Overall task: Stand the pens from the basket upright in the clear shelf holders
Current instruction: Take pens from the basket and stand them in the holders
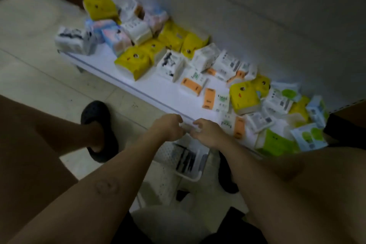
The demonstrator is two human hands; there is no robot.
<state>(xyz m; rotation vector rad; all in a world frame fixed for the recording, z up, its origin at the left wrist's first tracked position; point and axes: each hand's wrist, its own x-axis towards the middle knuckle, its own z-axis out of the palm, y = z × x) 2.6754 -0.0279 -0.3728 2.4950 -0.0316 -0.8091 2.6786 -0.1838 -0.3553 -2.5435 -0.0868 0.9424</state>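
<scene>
My left hand (168,127) and my right hand (208,132) meet just above the front edge of a low white shelf (158,93). Their fingers curl around a small pale object (188,126) between them; blur hides what it is. Below my hands a white perforated basket (190,160) sits on the floor with several dark pens (186,161) lying in it. No clear holders are visible.
Many tissue packs, yellow (134,59), white, orange and green (275,141), lie scattered over the shelf. A foot in a dark sandal (99,130) stands on the tiled floor at left. My knees frame the view on both sides.
</scene>
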